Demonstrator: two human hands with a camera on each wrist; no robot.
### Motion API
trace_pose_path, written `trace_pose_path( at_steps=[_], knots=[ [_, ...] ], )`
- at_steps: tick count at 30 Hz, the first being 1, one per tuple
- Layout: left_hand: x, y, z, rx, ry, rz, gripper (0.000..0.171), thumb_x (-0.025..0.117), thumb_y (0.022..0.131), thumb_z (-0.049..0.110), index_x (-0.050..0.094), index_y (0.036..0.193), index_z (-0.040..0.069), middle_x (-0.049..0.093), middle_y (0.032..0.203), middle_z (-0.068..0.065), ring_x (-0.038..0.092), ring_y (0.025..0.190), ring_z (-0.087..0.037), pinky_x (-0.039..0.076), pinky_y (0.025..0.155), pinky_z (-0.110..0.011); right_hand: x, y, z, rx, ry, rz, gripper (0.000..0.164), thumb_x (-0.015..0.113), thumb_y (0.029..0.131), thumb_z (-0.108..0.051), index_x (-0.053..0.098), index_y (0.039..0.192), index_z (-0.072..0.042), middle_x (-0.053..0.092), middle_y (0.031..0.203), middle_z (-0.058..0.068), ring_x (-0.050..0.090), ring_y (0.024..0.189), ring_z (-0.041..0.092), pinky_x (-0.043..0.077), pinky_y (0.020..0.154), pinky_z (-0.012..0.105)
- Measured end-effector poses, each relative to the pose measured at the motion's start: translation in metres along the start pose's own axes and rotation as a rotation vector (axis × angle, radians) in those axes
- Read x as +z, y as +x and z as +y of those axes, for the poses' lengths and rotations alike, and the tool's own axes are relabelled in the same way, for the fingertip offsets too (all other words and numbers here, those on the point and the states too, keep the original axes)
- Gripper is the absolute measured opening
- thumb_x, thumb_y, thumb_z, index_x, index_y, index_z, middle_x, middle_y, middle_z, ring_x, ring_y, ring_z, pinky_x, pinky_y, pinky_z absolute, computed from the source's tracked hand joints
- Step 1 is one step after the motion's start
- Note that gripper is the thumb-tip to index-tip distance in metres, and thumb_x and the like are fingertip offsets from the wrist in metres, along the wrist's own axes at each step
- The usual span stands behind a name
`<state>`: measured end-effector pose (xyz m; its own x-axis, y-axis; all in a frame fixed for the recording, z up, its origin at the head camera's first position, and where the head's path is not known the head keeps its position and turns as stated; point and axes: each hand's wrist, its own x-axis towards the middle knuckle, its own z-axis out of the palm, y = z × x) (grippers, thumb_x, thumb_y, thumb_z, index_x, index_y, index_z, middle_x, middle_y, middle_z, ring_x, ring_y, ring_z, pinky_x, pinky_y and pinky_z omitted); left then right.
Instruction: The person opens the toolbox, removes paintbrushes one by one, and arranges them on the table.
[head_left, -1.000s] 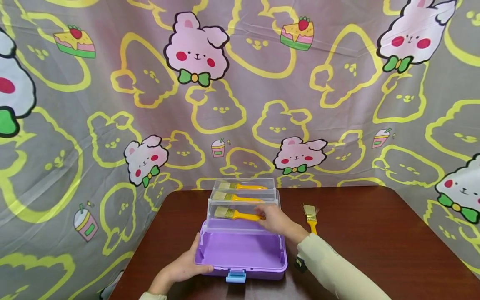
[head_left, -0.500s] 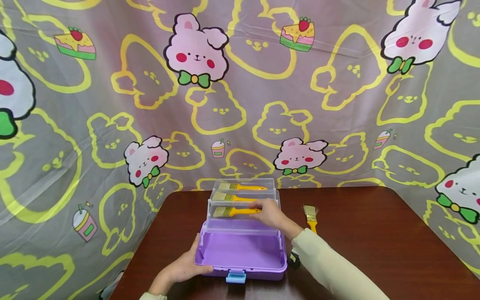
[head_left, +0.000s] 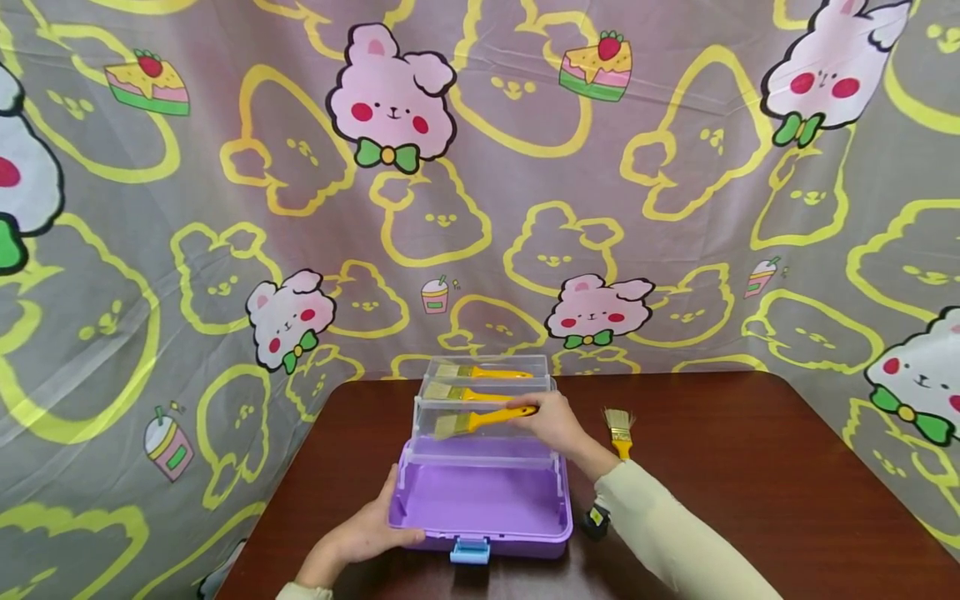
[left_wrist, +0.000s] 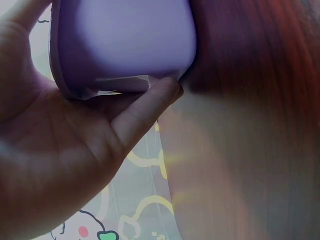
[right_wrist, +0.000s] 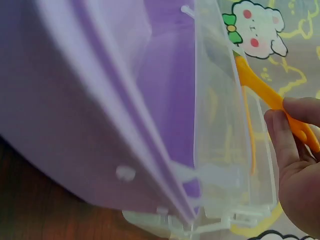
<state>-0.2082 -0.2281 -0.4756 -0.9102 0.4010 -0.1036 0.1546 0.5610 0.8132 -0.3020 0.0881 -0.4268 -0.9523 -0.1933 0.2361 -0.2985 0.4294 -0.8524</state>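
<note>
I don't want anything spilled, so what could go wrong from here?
The right hand holds the brush by its handle, bristles hanging lower, so they might catch on the clear tray. The box has raised trays toward the back and could shift if the left hand lets go. The right sleeve is close to the dark object and may nudge it.

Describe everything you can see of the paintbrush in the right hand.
The paintbrush has an orange-yellow, plastic-looking handle with a small dark mark near its end, and pale bristles. The right hand pinches the handle toward that end, between thumb and fingers. In the head view it slants, bristles toward the lower left and handle end higher, at the lowest clear tray. In the right wrist view, the bristle end shows through clear plastic; whether it touches the tray is unclear.
</note>
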Motion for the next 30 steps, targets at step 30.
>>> trace_pose_path(
  at_steps=[30],
  knots=[
    [-0.001, 0.001, 0.002, 0.008, -0.040, -0.019, 0.117, 0.077, 0.078, 0.031, -0.012, 0.147, -0.003, 0.023, 0.143, -0.037, 0.048, 0.115, -0.037, 0.030, 0.099, -0.058, -0.171, -0.065, 0.059, 0.023, 0.492, 0.131, 0.026, 0.067, 0.085, 0.002, 0.068, 0.111, 0.002, 0.068, 0.098, -0.006, 0.062, 0.084, 0.010, 0.051, 0.073, 0.021]
  ],
)
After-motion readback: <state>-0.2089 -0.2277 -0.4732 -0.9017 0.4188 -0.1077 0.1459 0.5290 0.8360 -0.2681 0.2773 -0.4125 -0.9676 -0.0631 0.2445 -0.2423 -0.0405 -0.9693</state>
